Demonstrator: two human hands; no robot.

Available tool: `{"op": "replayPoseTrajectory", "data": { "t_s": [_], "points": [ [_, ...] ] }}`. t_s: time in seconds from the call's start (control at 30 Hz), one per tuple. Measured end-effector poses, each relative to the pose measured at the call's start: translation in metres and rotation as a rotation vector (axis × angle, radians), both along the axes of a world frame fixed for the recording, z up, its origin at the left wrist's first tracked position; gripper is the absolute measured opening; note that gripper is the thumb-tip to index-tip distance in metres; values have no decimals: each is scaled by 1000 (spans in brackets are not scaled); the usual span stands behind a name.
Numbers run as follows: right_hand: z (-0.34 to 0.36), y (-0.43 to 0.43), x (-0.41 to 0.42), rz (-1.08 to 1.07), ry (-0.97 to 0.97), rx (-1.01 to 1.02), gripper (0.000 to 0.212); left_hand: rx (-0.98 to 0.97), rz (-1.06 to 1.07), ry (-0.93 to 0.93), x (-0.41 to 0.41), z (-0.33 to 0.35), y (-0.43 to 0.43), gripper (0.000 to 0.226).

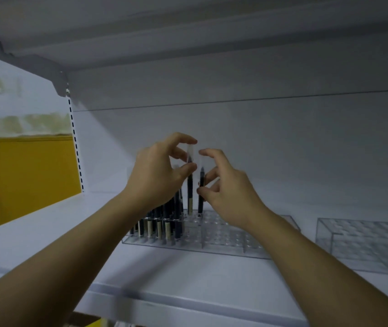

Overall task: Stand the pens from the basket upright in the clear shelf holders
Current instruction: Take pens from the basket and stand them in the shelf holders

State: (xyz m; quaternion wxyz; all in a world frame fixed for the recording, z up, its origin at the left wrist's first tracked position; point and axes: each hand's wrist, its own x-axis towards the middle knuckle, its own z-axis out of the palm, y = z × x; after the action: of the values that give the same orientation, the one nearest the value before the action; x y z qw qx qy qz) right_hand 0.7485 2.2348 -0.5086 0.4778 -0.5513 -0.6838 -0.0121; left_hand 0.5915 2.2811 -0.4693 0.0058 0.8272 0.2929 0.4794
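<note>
At the far left of the frame a flat yellow panel (23,175) is cut off by the edge, and above it are blurred greenish shapes too soft to identify. Beside it runs a thin upright strip (74,142) punched with dark slots, at the corner of a smooth white shelf (46,232). In the centre, the left hand (162,171) pinches a slim dark pen (189,187) between thumb and curled fingers; its pale cap is hard to make out against the wall. The wrist hides part of a cluster of standing pens (162,223), dark with cream bands, which fill the left end of a clear holder (223,237), a long plastic tray of round sockets. Just right of the first pen a second pen (201,197) stands upright with its foot at the holder; the right hand (228,187) grasps it with thumb and bent fingers, and its forearm covers the holder's right end. At the right edge a second holder (365,241), also clear, is cut off.
</note>
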Motion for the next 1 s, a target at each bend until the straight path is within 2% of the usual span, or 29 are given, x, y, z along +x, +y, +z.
{"op": "replayPoseTrajectory", "data": {
  "t_s": [0.1, 0.27, 0.47, 0.63, 0.8, 1.0],
  "points": [
    [-4, -4, -2, -2, -70, -45, 62, 102, 86, 118, -1, -14, -2, 38],
    [-4, -6, -2, -26, -90, -22, 54, 152, 135, 94, -6, -13, 1, 38],
    [-5, -9, -3, -20, -89, -48, 59, 84, 161, 113, -5, -4, 6, 37],
    [-5, -10, -3, -32, -92, -46, 64, 67, 229, 286, 2, -4, 10, 36],
    [-6, -10, -3, -46, -107, -36, 64, 99, 183, 229, -5, -8, 13, 36],
    [-6, -13, -4, -107, -147, -71, 71, 149, 209, 314, -13, -11, 9, 50]
  ]
}}
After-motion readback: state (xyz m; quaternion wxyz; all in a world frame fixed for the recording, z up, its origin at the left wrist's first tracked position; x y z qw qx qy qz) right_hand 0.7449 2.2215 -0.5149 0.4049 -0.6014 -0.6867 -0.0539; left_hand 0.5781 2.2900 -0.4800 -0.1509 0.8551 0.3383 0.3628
